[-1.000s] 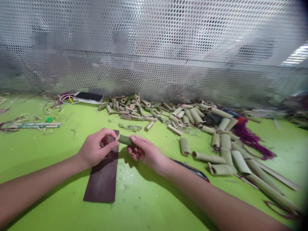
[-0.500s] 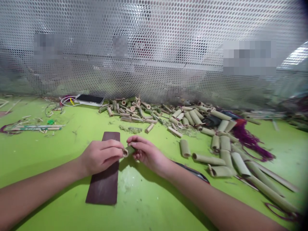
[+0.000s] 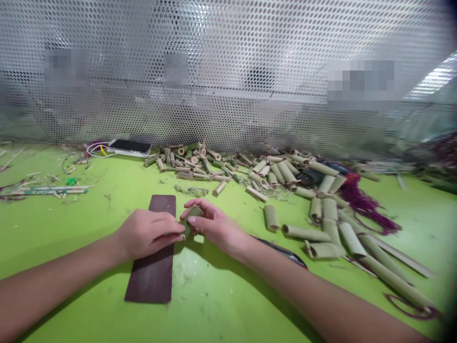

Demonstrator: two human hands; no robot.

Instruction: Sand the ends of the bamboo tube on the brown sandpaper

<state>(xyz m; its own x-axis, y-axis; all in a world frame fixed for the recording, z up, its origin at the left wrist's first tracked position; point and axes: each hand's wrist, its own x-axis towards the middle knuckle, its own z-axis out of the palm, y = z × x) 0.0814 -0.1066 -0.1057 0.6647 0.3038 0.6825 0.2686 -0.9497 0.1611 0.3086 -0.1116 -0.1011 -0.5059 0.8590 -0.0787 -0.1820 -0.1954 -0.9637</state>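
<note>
Both of my hands meet over the green table, fingers closed on a short green bamboo tube. My left hand pinches its lower left end, and the fingertips hide that end. On the other side my right hand grips it between thumb and fingers, with the tube tilted upward. Beneath my left hand lies a dark brown strip, probably sandpaper, flat on the table.
Cut bamboo tubes lie scattered to the right, beside purple strings. Short bamboo pieces are heaped at the back. A phone with a white cable lies back left. Behind the table stands a perforated metal screen.
The bamboo tube has turned in my fingers: its open end faced me before, and now its green side shows. My right thumb has shifted onto it. The whole view has slid slightly.
</note>
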